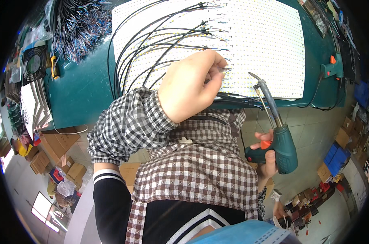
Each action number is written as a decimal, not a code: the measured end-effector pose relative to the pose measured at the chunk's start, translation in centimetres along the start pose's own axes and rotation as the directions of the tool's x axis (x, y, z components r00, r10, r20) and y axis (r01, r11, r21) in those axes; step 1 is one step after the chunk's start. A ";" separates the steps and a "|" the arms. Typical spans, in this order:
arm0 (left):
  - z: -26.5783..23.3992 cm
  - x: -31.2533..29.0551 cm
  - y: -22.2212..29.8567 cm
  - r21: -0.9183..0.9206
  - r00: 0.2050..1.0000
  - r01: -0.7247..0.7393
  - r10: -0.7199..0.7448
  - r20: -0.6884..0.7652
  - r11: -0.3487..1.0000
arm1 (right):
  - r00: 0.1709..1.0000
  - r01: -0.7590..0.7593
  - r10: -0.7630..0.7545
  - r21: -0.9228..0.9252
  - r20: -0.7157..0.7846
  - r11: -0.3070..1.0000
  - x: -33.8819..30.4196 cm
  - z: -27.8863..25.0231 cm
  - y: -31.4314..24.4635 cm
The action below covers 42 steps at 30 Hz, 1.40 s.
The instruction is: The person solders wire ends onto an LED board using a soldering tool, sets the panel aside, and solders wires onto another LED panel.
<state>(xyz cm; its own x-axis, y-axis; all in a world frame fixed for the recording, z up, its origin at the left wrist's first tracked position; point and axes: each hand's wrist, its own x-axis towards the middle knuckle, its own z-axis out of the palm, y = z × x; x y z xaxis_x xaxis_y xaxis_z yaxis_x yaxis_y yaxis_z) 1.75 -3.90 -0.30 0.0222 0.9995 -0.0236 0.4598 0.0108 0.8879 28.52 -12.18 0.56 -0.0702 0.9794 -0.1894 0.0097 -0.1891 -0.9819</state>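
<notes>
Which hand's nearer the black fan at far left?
Left. The left hand is over the white board, to the right of the black fan; the right hand is farther right, off the bench's near edge, gripping the green soldering gun.

- Desk (80,91): green top, its edges curving toward the rim.
- Floor (310,130): pale tiles with visible seams.
- Left: brown cardboard boxes (40,162) on the floor, near the desk.
- Right: brown cartons (347,124) beside a blue stack (336,154).
- Lower left: bright white panel (41,207); window or doorway, indistinguishable.
</notes>
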 end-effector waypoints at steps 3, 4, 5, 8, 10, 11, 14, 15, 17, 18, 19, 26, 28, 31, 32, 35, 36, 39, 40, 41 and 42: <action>0.1 0.1 -0.1 0.055 1.000 -0.024 0.023 0.010 0.998 | 1.000 0.000 0.000 0.011 -0.011 1.000 0.0 0.2 -0.1; 0.3 0.2 0.1 0.039 1.000 0.002 -0.003 0.020 0.999 | 1.000 -0.004 0.005 0.010 -0.014 1.000 0.0 0.2 -0.2; 0.3 0.3 0.2 0.025 0.999 0.029 -0.030 0.029 0.999 | 1.000 -0.009 0.009 0.010 -0.016 1.000 0.0 0.3 -0.2; 0.1 0.4 0.1 0.060 0.998 0.000 -0.004 0.070 0.998 | 1.000 -0.002 0.002 0.010 -0.004 1.000 0.1 0.1 -0.1; 0.0 0.4 -0.3 0.050 0.996 -0.014 0.010 0.085 0.999 | 1.000 -0.005 0.005 0.012 -0.010 1.000 0.0 0.1 0.0; -0.1 0.4 -0.4 0.039 0.995 -0.028 0.024 0.099 0.999 | 1.000 -0.007 0.008 0.014 -0.014 1.000 0.0 0.2 0.0; -0.1 0.6 -0.3 0.088 0.993 -0.050 0.040 0.112 0.995 | 1.000 -0.009 0.009 0.002 -0.018 1.000 -0.2 0.0 0.1; 0.0 0.5 -0.2 0.090 0.993 -0.048 0.038 0.112 0.995 | 1.000 -0.010 0.010 0.005 -0.017 1.000 -0.2 -0.1 0.1; 0.6 0.4 0.2 0.202 0.997 -0.075 0.069 0.039 0.976 | 1.000 -0.026 0.026 0.007 -0.017 1.000 -0.2 -0.1 0.2; 0.8 0.4 0.2 0.202 0.997 -0.074 0.068 0.038 0.977 | 1.000 -0.027 0.027 0.006 -0.016 1.000 -0.3 -0.1 0.2; 1.0 0.3 0.1 0.242 0.996 -0.091 0.090 0.015 0.966 | 0.999 -0.029 0.029 0.000 -0.021 1.000 -0.3 0.0 0.1; 1.8 0.3 -0.2 0.278 0.991 -0.114 0.130 -0.039 0.954 | 0.997 -0.061 0.062 -0.003 0.057 0.998 -0.7 -0.3 0.1; 1.9 0.2 -0.3 0.289 0.990 -0.116 0.135 -0.048 0.950 | 0.995 -0.055 0.056 -0.013 0.082 0.998 -0.4 -0.1 -0.2; 1.9 0.2 -0.4 0.300 0.987 -0.127 0.149 -0.052 0.946 | 0.992 -0.049 0.051 -0.022 0.112 0.999 -0.4 -0.1 -0.2; 1.9 0.2 -0.5 0.302 0.987 -0.133 0.155 -0.051 0.944 | 0.991 -0.052 0.054 -0.021 0.123 0.998 -0.4 -0.1 -0.2; 2.0 0.2 -0.4 0.302 0.984 -0.146 0.170 -0.055 0.942 | 0.993 -0.033 0.032 0.010 0.117 0.999 -0.5 0.0 0.0; 2.0 0.2 -0.4 0.302 0.984 -0.145 0.169 -0.055 0.942 | 0.992 -0.034 0.032 0.010 0.118 0.999 -0.6 -0.1 0.1; 2.0 0.2 -0.4 0.302 0.984 -0.148 0.172 -0.054 0.942 | 0.992 -0.045 0.042 0.024 0.116 0.999 -0.6 0.0 0.3; 2.0 0.2 -0.4 0.298 0.984 -0.145 0.168 -0.052 0.944 | 0.992 -0.061 0.057 0.037 0.109 0.997 -0.7 0.1 0.2; 2.0 0.2 -0.4 0.293 0.985 -0.143 0.164 -0.050 0.945 | 0.992 -0.078 0.072 0.050 0.103 0.996 -0.6 0.2 0.2; 2.0 0.2 -0.4 0.292 0.985 -0.142 0.164 -0.050 0.946 | 0.992 -0.078 0.073 0.049 0.103 0.996 -0.6 0.2 0.1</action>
<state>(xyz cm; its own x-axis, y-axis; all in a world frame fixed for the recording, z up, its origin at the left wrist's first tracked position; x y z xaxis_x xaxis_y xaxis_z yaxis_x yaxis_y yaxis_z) 3.32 -3.74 -1.58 0.0527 0.9880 0.1448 0.6911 -0.1408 0.7089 28.32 -12.77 0.59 -0.1719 0.9505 -0.2589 -0.0341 -0.2684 -0.9627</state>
